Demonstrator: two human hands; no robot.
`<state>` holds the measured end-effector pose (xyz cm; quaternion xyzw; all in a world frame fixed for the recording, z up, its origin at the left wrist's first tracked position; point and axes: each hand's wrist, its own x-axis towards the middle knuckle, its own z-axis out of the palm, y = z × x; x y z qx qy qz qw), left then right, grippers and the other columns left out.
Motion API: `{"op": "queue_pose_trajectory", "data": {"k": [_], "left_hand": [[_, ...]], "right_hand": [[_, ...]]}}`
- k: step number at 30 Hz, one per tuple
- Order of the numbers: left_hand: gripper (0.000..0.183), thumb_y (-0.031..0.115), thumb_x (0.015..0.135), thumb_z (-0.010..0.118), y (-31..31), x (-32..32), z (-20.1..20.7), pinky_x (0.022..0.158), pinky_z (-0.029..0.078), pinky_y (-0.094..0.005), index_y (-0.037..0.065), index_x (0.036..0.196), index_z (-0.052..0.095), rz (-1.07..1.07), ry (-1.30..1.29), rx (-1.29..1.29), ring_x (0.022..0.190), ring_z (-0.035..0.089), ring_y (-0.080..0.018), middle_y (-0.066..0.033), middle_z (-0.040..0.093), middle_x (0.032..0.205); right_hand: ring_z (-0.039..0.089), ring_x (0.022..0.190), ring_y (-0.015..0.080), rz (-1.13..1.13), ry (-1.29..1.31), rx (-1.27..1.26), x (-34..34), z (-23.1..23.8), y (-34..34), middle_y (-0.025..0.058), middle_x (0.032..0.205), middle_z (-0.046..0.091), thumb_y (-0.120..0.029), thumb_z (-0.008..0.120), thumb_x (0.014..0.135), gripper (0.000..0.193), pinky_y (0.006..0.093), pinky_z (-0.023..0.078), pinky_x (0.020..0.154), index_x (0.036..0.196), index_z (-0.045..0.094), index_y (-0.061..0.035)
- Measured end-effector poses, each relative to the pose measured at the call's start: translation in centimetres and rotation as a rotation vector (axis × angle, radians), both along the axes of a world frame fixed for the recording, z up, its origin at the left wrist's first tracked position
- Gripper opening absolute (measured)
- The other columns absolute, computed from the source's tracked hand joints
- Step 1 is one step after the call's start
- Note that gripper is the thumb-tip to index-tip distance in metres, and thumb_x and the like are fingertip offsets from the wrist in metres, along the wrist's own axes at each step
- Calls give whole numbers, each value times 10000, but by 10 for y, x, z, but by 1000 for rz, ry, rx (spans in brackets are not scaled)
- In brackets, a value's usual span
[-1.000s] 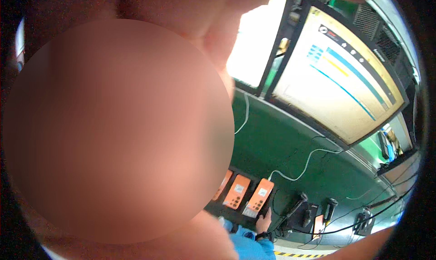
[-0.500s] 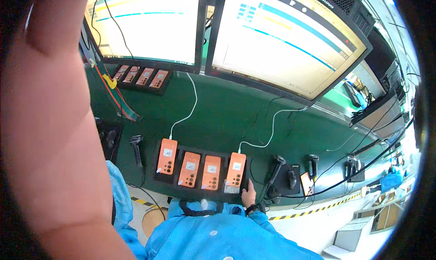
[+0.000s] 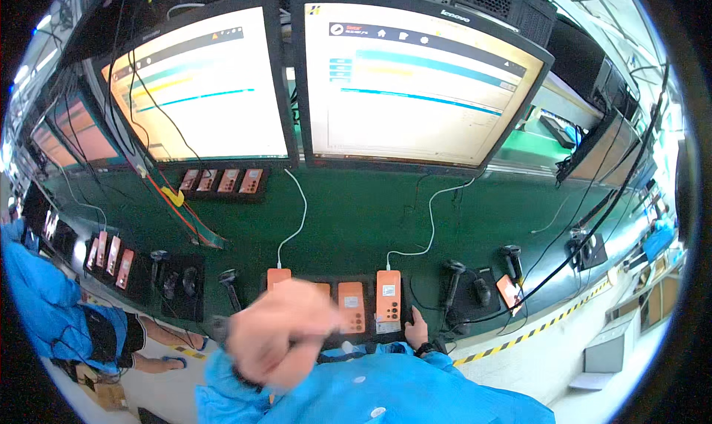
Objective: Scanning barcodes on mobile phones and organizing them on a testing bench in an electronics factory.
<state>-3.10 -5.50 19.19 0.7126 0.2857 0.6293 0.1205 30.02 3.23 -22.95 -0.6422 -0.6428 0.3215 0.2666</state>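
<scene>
A black tray [image 3: 406,294] lies along the near edge of the green table, with a row of orange phones in it, camera sides up. The phone on the right [image 3: 389,290] and the phone on the left [image 3: 279,276] each have a white cable in the top end. Between them, another phone [image 3: 351,298] shows a pale square label. Over the tray's left part, my left hand [image 3: 285,331] is blurred and covers the lower phones there; its fingers are smeared. My right hand [image 3: 417,329] rests at the tray's right corner, index finger stretched beside the right phone.
Two lit monitors [image 3: 415,90] stand at the back. A second tray of phones [image 3: 230,181] lies below the left monitor. Barcode scanners [image 3: 454,276] and a mouse [image 3: 482,292] flank the tray. At the far left another person [image 3: 59,298] in blue stands by more phones [image 3: 113,255].
My left hand and forearm, close to the view at the left before, have dropped to the tray's left part. The view has shifted, showing more at left. My right hand stays by the tray's corner.
</scene>
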Motion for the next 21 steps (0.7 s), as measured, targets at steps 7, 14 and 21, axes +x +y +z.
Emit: {"op": "queue_pose_trajectory", "data": {"k": [7,14,21], "left_hand": [[265,205,895,557,0,-21,-290,778,498,-395,-12,1037,616,335,145,-1030,957,617,-359,-233,633,1017],[154,123,790,618,-89,-21,-404,783,449,-426,36,915,638,527,140,-1063,843,563,-337,-149,602,892],[106,130,787,594,-75,-11,-422,760,425,-454,87,860,658,677,205,-1039,851,540,-337,-137,572,849]], "right_hand": [[551,1127,384,26,90,-165,-22,33,0,264,1208,563,-25,581,788,605,385,447,943,1371,426,-68],[585,981,437,30,80,-133,-15,15,-4,290,1070,603,-17,560,816,617,447,479,813,1402,398,-126],[566,1007,456,-9,94,-124,-17,26,-4,300,1072,591,-53,564,822,598,448,470,845,1392,408,-141]]}}
